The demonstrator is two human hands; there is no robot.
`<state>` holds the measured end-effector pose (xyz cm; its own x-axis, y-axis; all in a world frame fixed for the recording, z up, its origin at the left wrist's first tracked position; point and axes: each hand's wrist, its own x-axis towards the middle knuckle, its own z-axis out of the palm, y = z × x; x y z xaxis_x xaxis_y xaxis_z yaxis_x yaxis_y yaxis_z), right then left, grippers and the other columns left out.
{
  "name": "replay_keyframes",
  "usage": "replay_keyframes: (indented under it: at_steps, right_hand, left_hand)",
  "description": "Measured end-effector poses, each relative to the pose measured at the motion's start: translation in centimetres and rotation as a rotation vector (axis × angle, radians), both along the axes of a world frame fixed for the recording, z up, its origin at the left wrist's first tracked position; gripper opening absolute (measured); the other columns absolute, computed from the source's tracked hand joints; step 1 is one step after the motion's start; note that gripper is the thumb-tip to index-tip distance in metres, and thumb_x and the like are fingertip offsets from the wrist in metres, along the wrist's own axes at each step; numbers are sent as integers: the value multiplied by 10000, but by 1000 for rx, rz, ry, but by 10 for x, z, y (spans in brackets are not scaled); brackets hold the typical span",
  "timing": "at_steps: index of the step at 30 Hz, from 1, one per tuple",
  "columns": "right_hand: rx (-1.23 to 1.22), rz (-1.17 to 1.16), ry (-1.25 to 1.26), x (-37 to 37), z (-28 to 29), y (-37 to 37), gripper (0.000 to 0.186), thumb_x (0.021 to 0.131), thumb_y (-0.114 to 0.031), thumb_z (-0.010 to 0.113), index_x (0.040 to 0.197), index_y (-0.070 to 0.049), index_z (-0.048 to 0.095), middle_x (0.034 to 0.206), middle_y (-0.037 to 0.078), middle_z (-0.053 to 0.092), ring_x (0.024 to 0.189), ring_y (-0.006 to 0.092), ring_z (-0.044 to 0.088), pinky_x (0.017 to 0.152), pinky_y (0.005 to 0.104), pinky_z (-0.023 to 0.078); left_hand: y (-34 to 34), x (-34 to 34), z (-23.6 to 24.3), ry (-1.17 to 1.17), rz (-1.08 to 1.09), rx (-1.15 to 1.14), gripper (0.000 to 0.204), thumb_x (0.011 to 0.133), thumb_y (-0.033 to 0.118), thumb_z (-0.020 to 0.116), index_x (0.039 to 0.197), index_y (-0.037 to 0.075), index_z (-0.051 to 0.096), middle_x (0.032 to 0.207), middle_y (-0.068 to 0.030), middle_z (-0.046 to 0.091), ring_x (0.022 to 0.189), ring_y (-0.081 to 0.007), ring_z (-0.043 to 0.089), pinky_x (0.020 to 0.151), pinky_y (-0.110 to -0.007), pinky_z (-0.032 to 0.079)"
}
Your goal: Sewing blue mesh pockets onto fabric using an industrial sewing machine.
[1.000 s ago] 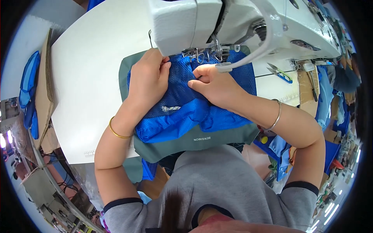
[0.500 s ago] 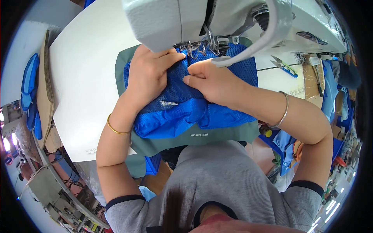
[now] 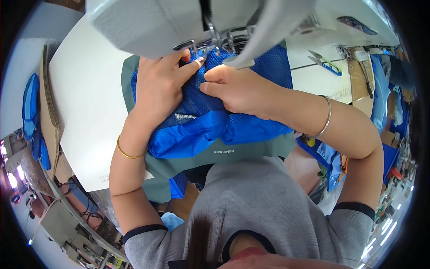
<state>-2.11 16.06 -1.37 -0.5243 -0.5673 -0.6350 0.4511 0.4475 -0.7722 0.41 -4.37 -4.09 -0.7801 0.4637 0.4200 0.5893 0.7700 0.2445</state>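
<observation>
Blue mesh fabric (image 3: pixel 210 112) pinned flat under left hand (image 3: pixel 159 85) and right hand (image 3: pixel 242 89) at frame centre; fingertips near sewing machine (image 3: pixel 148 27) needle, likely pricked if slipped.

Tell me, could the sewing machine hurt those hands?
It might. The left hand and right hand both press the blue mesh fabric right beside the needle area of the sewing machine, so a fingertip could slip under. The bunched fabric could also get stitched crooked.
</observation>
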Motion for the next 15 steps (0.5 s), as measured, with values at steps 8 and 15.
replay_keyframes:
  at_steps: [8,15]
  right_hand:
    - [116,298,1123,13,6,10,261,1022,-214,549,831,-50,617,650,67,614,593,233,644,557,424,489]
    - [442,461,1711,27,-15,32,207,775,-183,669,917,-77,775,1110,48,687,1171,241,547,925,352,434]
  left_hand:
    - [2,8,5,-33,11,-227,382,750,4,671,1097,133,766,1217,-93,686,1095,-320,615,954,-448,418]
    - [1,0,3,117,-60,-219,357,739,6,655,1066,95,770,1082,-43,718,976,-249,658,894,-387,449]
